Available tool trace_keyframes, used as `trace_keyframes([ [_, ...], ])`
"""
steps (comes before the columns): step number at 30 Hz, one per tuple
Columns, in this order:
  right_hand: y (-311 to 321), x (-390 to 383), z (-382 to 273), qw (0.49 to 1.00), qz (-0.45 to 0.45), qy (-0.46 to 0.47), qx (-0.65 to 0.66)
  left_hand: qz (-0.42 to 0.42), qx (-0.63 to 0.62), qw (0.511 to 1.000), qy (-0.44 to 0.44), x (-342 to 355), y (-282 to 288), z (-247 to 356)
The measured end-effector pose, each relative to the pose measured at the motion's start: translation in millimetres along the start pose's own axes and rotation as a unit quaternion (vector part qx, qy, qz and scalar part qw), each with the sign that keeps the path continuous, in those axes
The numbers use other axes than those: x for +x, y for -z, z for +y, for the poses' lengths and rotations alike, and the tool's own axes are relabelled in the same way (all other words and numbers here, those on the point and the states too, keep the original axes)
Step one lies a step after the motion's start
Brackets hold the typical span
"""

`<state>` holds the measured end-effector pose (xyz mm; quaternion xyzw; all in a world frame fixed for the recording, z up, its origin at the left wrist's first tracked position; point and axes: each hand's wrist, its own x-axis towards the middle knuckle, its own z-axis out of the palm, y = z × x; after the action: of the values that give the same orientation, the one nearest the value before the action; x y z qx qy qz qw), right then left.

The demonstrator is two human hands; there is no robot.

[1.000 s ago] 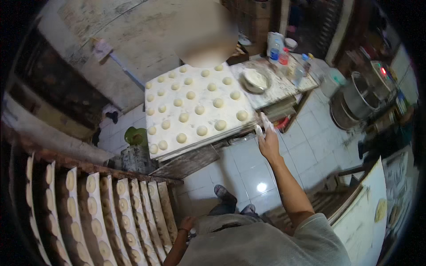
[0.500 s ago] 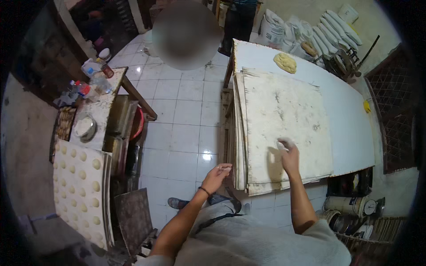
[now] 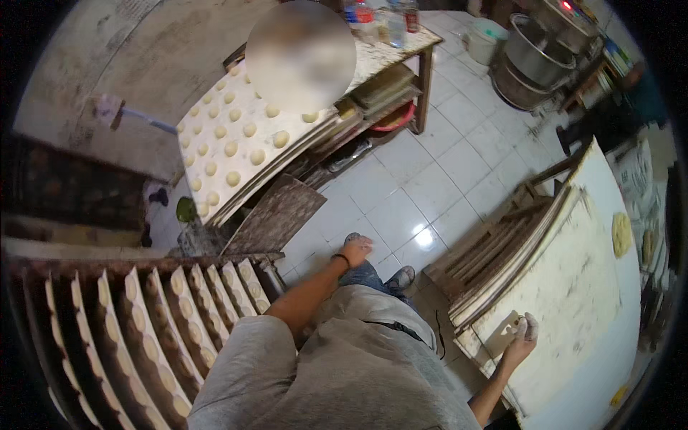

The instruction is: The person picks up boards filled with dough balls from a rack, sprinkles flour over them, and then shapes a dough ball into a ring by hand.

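The white tiled floor (image 3: 430,186) is under me. On my right stands the big floured board (image 3: 566,301), on top of a stack of wooden boards (image 3: 502,251). On my left is a rack of boards with dough balls (image 3: 136,337), and in front a tilted tray of round dough balls (image 3: 236,143) leans at a table (image 3: 387,54). My right hand (image 3: 522,331) rests on the near corner of the floured board, fingers curled together; if it pinches something I cannot tell. My left hand (image 3: 356,251) hangs free over the floor, fingers loose and a little spread, holding nothing.
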<state>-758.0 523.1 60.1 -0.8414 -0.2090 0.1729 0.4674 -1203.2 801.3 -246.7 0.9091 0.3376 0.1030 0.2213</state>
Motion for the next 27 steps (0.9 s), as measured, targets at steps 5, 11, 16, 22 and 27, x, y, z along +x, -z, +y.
trace_keyframes([
  [5,-22.8,56.6,-63.3,0.997,-0.052,0.052,0.009,-0.080,-0.284,0.706,0.644,-113.7,102.4,-68.1],
  [11,-120.9,63.0,-117.0,0.987,-0.130,0.093,0.023,-0.072,-0.233,0.659,0.712,-175.4,223.0,-92.8],
  [16,-220.9,30.0,-150.2,0.953,-0.217,0.197,-0.081,-0.006,-0.131,0.664,0.736,-185.1,245.8,-215.0],
  [22,-291.0,-40.9,-148.2,0.931,-0.340,0.034,-0.130,-0.122,-0.045,0.689,0.713,-215.3,198.1,-348.5],
  [27,-256.5,-72.9,-65.0,0.864,-0.369,-0.046,-0.340,-0.225,-0.022,0.726,0.649,-224.3,172.4,-379.9],
])
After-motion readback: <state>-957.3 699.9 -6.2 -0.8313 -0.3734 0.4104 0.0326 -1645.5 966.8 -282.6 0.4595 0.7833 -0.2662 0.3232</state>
